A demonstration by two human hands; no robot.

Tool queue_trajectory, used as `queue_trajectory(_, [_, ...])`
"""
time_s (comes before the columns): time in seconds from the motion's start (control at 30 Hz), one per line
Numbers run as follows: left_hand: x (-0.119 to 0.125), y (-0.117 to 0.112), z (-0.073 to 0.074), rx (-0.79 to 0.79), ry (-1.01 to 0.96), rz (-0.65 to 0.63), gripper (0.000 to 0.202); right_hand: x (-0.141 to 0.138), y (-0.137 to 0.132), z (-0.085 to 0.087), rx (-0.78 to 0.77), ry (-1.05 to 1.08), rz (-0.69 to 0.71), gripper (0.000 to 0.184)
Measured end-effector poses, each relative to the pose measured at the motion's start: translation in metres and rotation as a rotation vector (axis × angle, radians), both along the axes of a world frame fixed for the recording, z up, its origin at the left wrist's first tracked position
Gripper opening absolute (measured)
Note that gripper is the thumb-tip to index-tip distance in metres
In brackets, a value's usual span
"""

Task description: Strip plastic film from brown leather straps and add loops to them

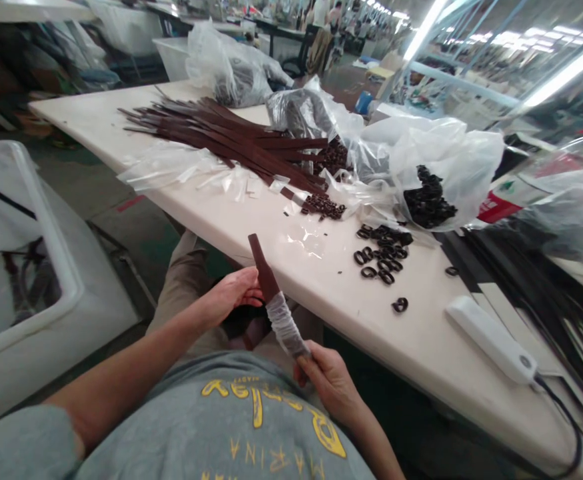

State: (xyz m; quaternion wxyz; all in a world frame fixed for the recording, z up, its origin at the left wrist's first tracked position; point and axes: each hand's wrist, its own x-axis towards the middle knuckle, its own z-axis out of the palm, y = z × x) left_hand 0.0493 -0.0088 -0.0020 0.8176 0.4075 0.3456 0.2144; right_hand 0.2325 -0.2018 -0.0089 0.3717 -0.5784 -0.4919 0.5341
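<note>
A dark brown leather strap (264,270), partly wrapped in clear white film, points up from my lap toward the table edge. My left hand (234,293) is closed around the strap near its bare upper part. The wrapped lower end is pinched by my right hand (329,380). Both hands are below the front edge of the white table (316,293).
On the table lie a pile of brown straps (231,140), several dark loops (381,257), plastic bags (421,173) with more loops, and a white handheld tool (494,340) with a cord. A white plastic bin (26,280) stands at my left. Black strips (536,280) lie at right.
</note>
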Motion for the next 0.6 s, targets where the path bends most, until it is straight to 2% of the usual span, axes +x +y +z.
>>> queue_trajectory(0.07, [0.001,0.001,0.004,-0.008,-0.033,0.056,0.059,0.002,-0.003,-0.002,-0.055,-0.015,0.016,0.039])
queue_trajectory(0.13, [0.000,0.005,0.008,0.049,-0.024,0.150,0.047,0.006,-0.006,-0.002,-0.105,-0.044,0.020,0.038])
queue_trajectory(0.2, [-0.002,0.008,0.010,0.127,0.031,0.191,0.038,0.010,-0.006,0.000,-0.131,-0.077,0.026,0.031])
queue_trajectory(0.27, [-0.001,0.006,0.008,0.178,0.085,0.164,0.036,0.010,-0.001,0.003,-0.123,-0.131,0.037,0.022])
queue_trajectory(0.4, [0.010,-0.011,0.003,0.203,0.139,0.070,0.038,-0.001,0.023,0.009,-0.069,-0.242,0.032,0.018])
queue_trajectory(0.5, [0.017,-0.022,0.004,0.233,0.171,0.021,0.038,-0.012,0.042,0.011,-0.040,-0.238,0.014,0.031])
queue_trajectory(0.6, [0.019,-0.025,0.007,0.253,0.179,-0.011,0.039,-0.018,0.052,0.009,-0.010,-0.212,-0.004,0.030])
